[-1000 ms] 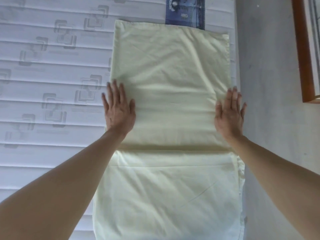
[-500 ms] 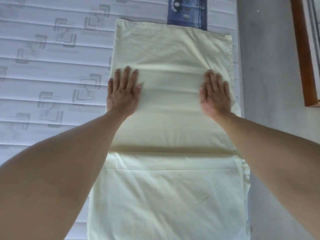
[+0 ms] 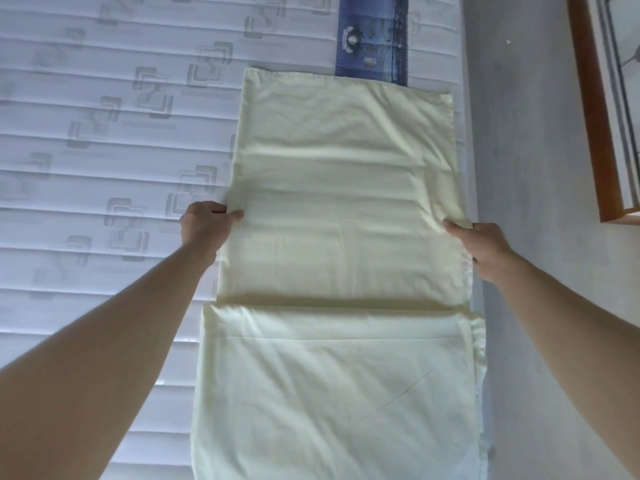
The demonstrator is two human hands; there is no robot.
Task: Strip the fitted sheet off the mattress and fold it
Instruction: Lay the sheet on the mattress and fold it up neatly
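Observation:
The pale yellow fitted sheet (image 3: 339, 188) lies folded into a long strip along the right side of the bare white quilted mattress (image 3: 104, 140). Its far part is doubled over the near part, with a fold edge crossing at mid-frame. My left hand (image 3: 206, 225) pinches the left edge of the upper layer, thumb on top. My right hand (image 3: 483, 242) grips the right edge of the same layer, at the mattress's right side.
A blue label (image 3: 372, 39) is sewn on the mattress just beyond the sheet's far end. Grey floor (image 3: 526, 168) runs along the right of the bed. A wooden-framed piece of furniture (image 3: 599, 116) stands at the far right.
Both hands were flat on top of the sheet, smoothing it. They have since slid outward and back to the two side edges and taken hold of them.

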